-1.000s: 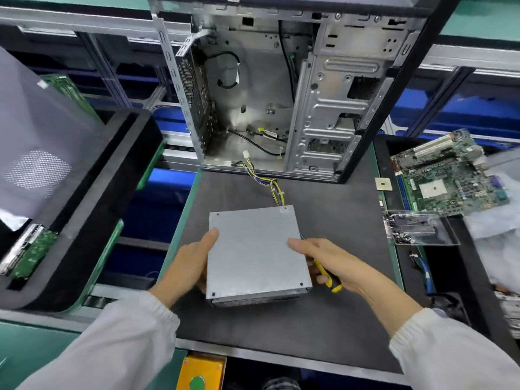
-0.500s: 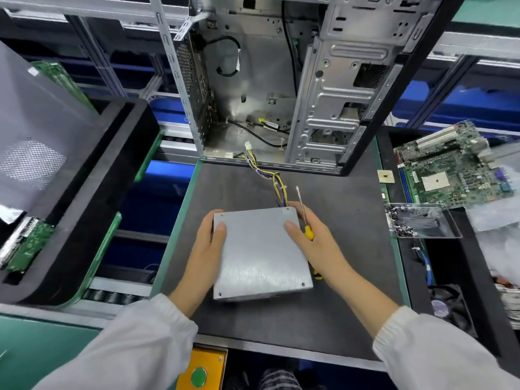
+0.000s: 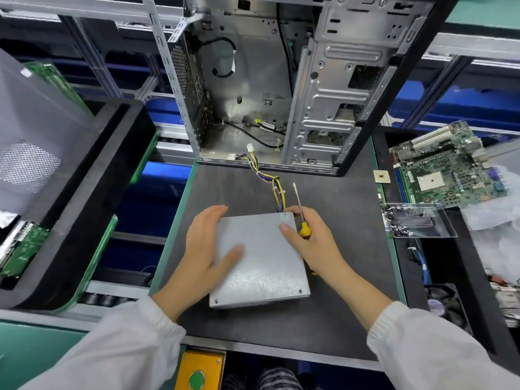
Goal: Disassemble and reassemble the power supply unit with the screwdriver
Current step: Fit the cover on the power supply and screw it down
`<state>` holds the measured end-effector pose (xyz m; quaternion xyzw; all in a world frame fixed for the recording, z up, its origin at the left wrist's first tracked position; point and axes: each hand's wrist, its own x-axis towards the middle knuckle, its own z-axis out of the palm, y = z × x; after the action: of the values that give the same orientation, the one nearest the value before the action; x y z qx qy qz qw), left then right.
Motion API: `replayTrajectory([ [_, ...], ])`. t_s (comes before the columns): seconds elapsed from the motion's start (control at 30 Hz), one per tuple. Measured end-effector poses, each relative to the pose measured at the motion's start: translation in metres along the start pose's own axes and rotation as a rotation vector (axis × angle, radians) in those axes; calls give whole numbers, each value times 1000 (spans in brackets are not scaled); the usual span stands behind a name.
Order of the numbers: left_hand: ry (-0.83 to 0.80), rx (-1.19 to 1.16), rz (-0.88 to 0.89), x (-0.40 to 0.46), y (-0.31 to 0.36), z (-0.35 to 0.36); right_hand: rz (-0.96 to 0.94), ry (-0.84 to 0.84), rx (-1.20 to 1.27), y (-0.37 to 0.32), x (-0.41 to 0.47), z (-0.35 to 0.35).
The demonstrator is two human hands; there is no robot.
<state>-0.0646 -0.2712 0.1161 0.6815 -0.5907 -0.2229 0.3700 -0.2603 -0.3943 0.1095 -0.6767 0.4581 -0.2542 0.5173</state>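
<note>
The grey metal power supply unit [image 3: 261, 266] lies flat on the dark mat [image 3: 337, 319], its yellow and blue cable bundle [image 3: 274, 184] running up into the open computer case [image 3: 281, 80]. My left hand [image 3: 205, 254] lies over the unit's left edge, thumb resting on the top plate and fingers reaching its far left corner. My right hand [image 3: 315, 243] grips the yellow-handled screwdriver [image 3: 301, 218], whose shaft points away from me, while its fingers touch the unit's far right corner.
A motherboard [image 3: 444, 167] and a clear tray of screws [image 3: 416, 220] sit to the right of the mat. A black foam-lined tray [image 3: 70, 206] with a grey panel stands on the left. A yellow box with a green button [image 3: 197, 372] is at the front edge.
Both hands slid further up along the unit's sides toward its far corners. The right hand turned the screwdriver so its shaft points up and away; before, it lay under the hand.
</note>
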Motion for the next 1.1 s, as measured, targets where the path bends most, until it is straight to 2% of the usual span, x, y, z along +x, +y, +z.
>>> replayTrajectory([
  [0.1, -231, 523, 299, 4, 14, 2, 45, 3, 90, -2, 4, -1],
  [0.17, -296, 632, 282, 9, 16, 4, 82, -5, 129, -3, 5, -4],
  [0.2, -313, 530, 185, 12, 14, 0, 111, -8, 151, -3, 4, -5],
  [0.23, -284, 324, 43, 13, 9, -4, 140, -7, 172, -2, 2, -6],
  [0.33, -59, -556, -487, 2, -2, -7, 192, -40, 257, 5, -13, -1],
  [0.37, -31, -753, -585, -6, -6, 1, 195, -59, 293, 8, -19, 3],
  [0.43, 19, -914, -632, -21, -6, 23, 203, -62, 347, 9, -26, 9],
  [0.53, 175, -1011, -698, -27, 7, 35, 204, -60, 353, 2, -26, 8],
  [0.67, 208, -1046, -667, -25, 12, 25, 169, -71, 373, -7, -23, 0],
  [0.9, 131, -946, -665, -31, 8, 33, 206, -86, 369, 3, -35, 6],
  [1.1, 96, -909, -566, -25, 3, 30, 183, -155, 362, 8, -29, 3],
])
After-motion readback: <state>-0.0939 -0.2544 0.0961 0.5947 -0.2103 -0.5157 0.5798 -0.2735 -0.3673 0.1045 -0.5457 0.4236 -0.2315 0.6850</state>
